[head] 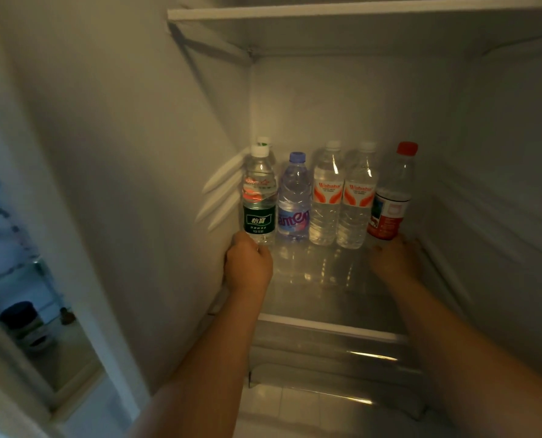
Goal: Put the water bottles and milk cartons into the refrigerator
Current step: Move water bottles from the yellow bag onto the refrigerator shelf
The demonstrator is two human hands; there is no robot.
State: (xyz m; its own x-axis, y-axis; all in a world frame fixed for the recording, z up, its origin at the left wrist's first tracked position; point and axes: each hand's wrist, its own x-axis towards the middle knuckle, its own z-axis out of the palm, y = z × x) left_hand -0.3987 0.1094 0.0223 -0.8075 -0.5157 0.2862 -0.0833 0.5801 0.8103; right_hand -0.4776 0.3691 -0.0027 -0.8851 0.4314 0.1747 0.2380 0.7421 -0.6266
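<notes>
Several water bottles stand in a row at the back of a glass refrigerator shelf (323, 298). At the left end my left hand (247, 263) grips the base of the green-label bottle (259, 197). At the right end my right hand (393, 257) holds the bottom of the red-cap bottle (391, 197). Between them stand a purple-cap bottle (293, 200) and two clear bottles with orange labels (326, 197) (358, 197). Another white-capped bottle (263, 141) peeks out behind the green-label one. No milk cartons are in view.
The refrigerator's left wall (156, 153) and right wall (497, 172) close in the shelf, with an upper shelf (342, 12) overhead. A drawer front (326, 349) lies below the glass shelf. The open door's rack with a dark jar (20, 314) is at far left.
</notes>
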